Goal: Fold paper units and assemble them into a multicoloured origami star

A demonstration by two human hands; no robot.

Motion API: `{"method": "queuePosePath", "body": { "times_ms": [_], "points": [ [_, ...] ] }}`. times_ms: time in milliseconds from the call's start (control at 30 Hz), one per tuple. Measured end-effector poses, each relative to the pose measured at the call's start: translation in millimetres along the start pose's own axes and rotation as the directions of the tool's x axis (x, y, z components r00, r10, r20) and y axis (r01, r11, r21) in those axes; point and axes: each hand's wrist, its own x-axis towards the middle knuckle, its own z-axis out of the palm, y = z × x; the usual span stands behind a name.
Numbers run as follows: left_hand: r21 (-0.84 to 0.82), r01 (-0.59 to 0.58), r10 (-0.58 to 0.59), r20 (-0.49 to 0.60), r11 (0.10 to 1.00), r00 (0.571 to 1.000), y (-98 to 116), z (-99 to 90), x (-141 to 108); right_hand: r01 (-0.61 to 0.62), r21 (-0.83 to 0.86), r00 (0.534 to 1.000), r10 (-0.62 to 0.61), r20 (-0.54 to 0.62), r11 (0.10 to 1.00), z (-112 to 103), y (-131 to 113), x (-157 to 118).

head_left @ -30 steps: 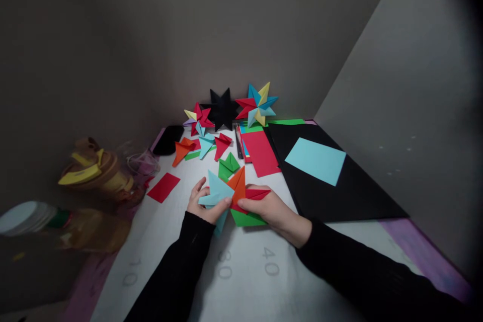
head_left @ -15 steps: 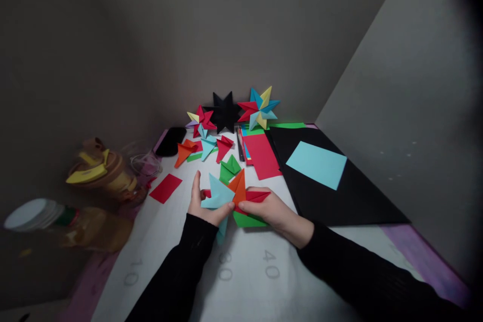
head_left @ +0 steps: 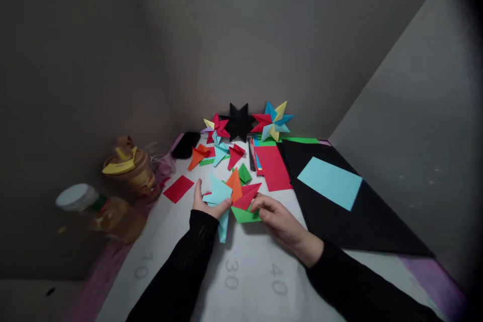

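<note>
A folded paper star [head_left: 236, 186] with light blue, orange, red and green points is held above the white table cover. My left hand [head_left: 209, 206] grips its light blue side, thumb on top near the centre and index finger raised behind. At the star's other side, my right hand [head_left: 277, 221] has its fingers curled, with thumb and fingertips at the edge of the red and green points. Just behind the star lies a green folded piece [head_left: 244, 174]. Farther back are an orange folded piece [head_left: 198, 156], a light blue one [head_left: 221, 153] and a red one [head_left: 236, 155].
Three finished stars, including a black star [head_left: 239, 122], lean against the wall. To the right, light blue paper [head_left: 330, 182] lies on black sheets [head_left: 362, 234], near red paper [head_left: 273, 168]. A phone [head_left: 186, 145], a brown cup [head_left: 132, 171] and a white-lidded bottle [head_left: 113, 216] stand left.
My right thumb has come off the star's centre, and that hand has shifted out to its right edge, uncovering the red and green points. The whole view has tilted and shifted slightly.
</note>
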Motion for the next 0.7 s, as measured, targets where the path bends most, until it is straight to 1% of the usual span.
{"method": "queuePosePath", "body": {
  "times_ms": [67,167,233,333,400,500,600,700],
  "points": [
    [0.015,-0.038,0.038,0.0,0.999,0.999,2.0,-0.3,-2.4,-0.028,-0.115,0.999,0.032,0.029,0.993,-5.1,0.4,0.8],
    [0.038,-0.077,0.076,0.038,0.996,0.996,8.5,-0.2,-9.3,-0.104,-0.145,0.99,0.117,0.08,0.984,-10.3,-4.3,2.5],
    [0.052,-0.079,0.075,0.076,0.996,0.994,13.1,0.2,-14.5,-0.133,-0.164,0.975,0.159,0.158,0.977,-12.6,-8.3,3.5],
    [0.04,-0.081,0.078,0.089,0.996,0.993,17.1,0.7,-19.9,-0.105,-0.215,0.947,0.163,0.276,0.971,-15.5,-12.0,4.4],
    [0.037,-0.087,0.084,0.085,0.996,0.993,17.5,0.9,-21.3,-0.086,-0.231,0.937,0.157,0.311,0.969,-17.0,-12.8,4.6],
    [0.075,-0.099,0.092,0.096,0.992,0.991,15.6,1.5,-20.9,-0.098,-0.233,0.936,0.169,0.308,0.967,-18.1,-12.1,4.3],
    [0.074,-0.106,0.095,0.134,0.992,0.986,12.4,1.8,-17.4,-0.119,-0.21,0.943,0.177,0.281,0.97,-19.2,-9.2,4.3],
    [-0.03,-0.082,0.087,0.206,0.996,0.975,10.8,-2.9,-7.7,-0.103,-0.206,0.948,0.159,0.275,0.973,-22.0,-7.0,5.7]
  ]
}}
